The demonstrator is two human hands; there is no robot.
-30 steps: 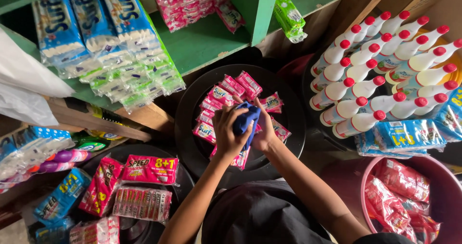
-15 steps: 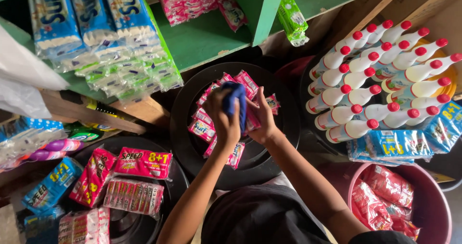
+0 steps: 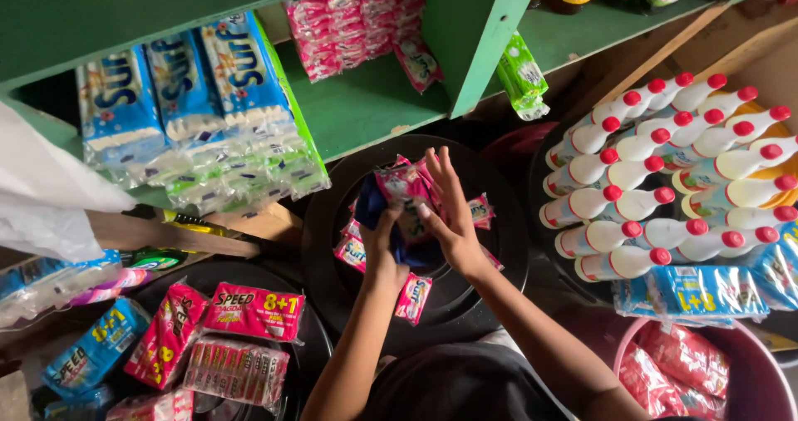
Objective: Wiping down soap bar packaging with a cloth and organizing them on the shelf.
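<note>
Compared with half a second ago, the right hand (image 3: 449, 217) has opened, fingers spread flat against the pink sachets (image 3: 405, 184). The left hand (image 3: 381, 236) is closed on what seems a dark blue cloth (image 3: 370, 207), over the black basin (image 3: 499, 255).

Small shop: green shelf (image 3: 374, 105) hung with sachets (image 3: 349, 22), massed bottles (image 3: 665, 172).

Both hands, left hand (image 3: 381, 240) and right hand (image 3: 449, 213), on pink sachets (image 3: 405, 184) over black basin (image 3: 499, 259).
</note>
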